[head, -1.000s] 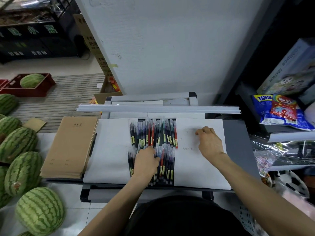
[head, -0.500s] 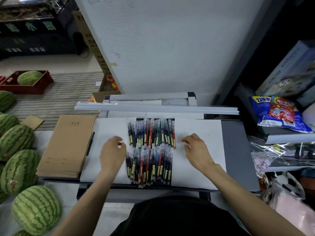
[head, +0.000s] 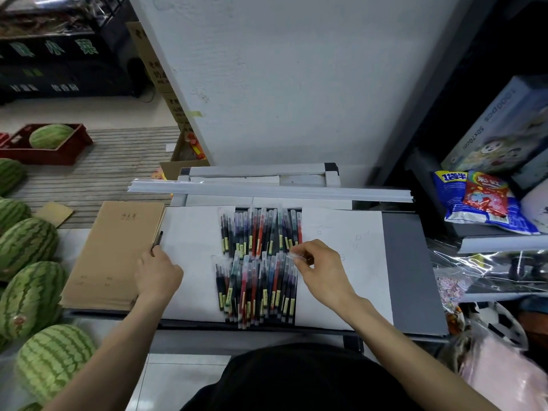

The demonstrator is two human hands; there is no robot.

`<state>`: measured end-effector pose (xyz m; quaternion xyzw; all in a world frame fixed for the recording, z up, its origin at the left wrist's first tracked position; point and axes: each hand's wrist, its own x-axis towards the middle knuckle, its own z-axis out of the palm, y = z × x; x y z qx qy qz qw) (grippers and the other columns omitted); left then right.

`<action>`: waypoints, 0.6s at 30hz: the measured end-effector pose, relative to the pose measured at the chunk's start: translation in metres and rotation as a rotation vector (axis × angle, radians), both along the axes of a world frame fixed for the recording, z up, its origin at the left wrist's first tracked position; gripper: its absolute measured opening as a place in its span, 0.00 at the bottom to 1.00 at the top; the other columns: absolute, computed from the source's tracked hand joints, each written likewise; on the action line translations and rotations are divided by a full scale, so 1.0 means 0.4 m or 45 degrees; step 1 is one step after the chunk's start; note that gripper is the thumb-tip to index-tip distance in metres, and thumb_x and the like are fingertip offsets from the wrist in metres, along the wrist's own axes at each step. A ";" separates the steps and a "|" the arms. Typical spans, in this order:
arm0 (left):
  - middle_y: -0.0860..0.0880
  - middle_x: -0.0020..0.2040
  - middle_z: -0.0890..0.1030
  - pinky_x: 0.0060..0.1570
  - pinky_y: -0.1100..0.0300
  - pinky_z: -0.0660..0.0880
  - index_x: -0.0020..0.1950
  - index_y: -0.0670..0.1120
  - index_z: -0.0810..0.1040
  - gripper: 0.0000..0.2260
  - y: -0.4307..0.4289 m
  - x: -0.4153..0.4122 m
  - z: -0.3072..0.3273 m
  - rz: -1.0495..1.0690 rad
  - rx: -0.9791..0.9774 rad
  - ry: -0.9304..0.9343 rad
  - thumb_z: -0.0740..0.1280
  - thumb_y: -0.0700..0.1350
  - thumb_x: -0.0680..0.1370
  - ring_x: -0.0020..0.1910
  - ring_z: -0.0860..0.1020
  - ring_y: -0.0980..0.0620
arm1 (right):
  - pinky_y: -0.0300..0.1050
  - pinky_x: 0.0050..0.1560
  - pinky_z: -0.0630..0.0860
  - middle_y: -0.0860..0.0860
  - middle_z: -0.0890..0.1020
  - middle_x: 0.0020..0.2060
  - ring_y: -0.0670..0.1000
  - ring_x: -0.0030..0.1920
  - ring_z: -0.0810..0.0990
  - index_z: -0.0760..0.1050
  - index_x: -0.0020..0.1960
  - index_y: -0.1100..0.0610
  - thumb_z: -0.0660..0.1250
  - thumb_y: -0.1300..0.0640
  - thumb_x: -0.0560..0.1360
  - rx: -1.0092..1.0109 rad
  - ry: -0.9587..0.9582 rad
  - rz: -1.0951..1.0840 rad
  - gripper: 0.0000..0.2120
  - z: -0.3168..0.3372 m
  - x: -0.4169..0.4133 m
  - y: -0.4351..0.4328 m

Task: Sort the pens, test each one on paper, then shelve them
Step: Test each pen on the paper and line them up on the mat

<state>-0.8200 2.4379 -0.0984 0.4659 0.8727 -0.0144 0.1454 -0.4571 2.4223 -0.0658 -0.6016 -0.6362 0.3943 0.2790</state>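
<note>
Crowded table (head: 412, 262): pinching pen (head: 296, 256) off pile (head: 258, 280) with right hand (head: 323, 271); left hand's (head: 158, 272) grip on black pen (head: 157, 239) unclear; may drag pile askew.

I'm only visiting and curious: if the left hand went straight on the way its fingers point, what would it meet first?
The left hand would first meet the dark pen lying beside the brown notebooks. The hand looks to be at the pen's near end, though contact is unclear.

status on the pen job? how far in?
Done: pens laid in two rows; a few faint marks on the right sheet. In hand: right hand pinches one pen at the rows' edge; left hand sits at a black pen, grip unclear. Left: likely most testing, all shelving.
</note>
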 end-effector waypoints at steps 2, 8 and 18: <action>0.34 0.68 0.71 0.64 0.40 0.71 0.71 0.34 0.68 0.22 0.000 -0.001 -0.002 0.009 0.006 0.003 0.63 0.37 0.77 0.65 0.70 0.34 | 0.35 0.57 0.76 0.43 0.81 0.52 0.41 0.51 0.79 0.83 0.59 0.52 0.69 0.58 0.82 -0.023 0.022 -0.006 0.08 0.005 -0.002 -0.003; 0.32 0.63 0.72 0.63 0.42 0.70 0.63 0.32 0.71 0.15 0.014 -0.025 -0.017 0.044 -0.033 -0.010 0.61 0.37 0.78 0.61 0.71 0.34 | 0.28 0.51 0.74 0.41 0.83 0.52 0.40 0.49 0.80 0.82 0.60 0.51 0.69 0.56 0.82 -0.100 0.050 -0.024 0.08 0.016 -0.006 -0.009; 0.44 0.45 0.81 0.40 0.50 0.77 0.54 0.42 0.74 0.04 -0.038 0.054 0.018 -0.015 0.129 -0.296 0.62 0.40 0.81 0.41 0.80 0.43 | 0.41 0.54 0.81 0.46 0.87 0.48 0.46 0.48 0.85 0.86 0.54 0.50 0.73 0.57 0.79 -0.423 0.507 -0.143 0.05 0.050 -0.006 -0.016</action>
